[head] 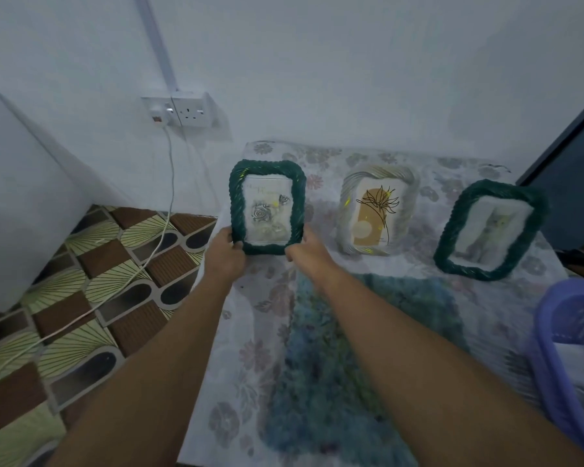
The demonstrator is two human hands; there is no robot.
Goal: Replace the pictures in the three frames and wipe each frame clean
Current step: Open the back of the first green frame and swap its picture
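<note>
Gripping at the two lower corners, the left hand (225, 254) and the right hand (309, 252) are curled round the bottom rim of the dark green frame (238, 203), with the fingers hidden behind it. The frame is held upright between the hands, and a rose picture (262, 212) is seen behind its glazing; whether its foot rests on the table (260, 332) cannot be told. To the right of the right hand a pale frame (381, 172) and, further right, a second green frame (450, 232) are propped on the table, both untouched. Just below the right wrist a fuzzy blue-green cloth (344, 348) is laid flat. The held frame is judged light and stiff. Its twisted, rope-like rim should give a sure, non-slip hold, while the glazed front is likely fragile and easily smeared. A hold on the rim's long sides is therefore advised when it is turned over, so that the back can be reached and the front kept free of fingermarks.
</note>
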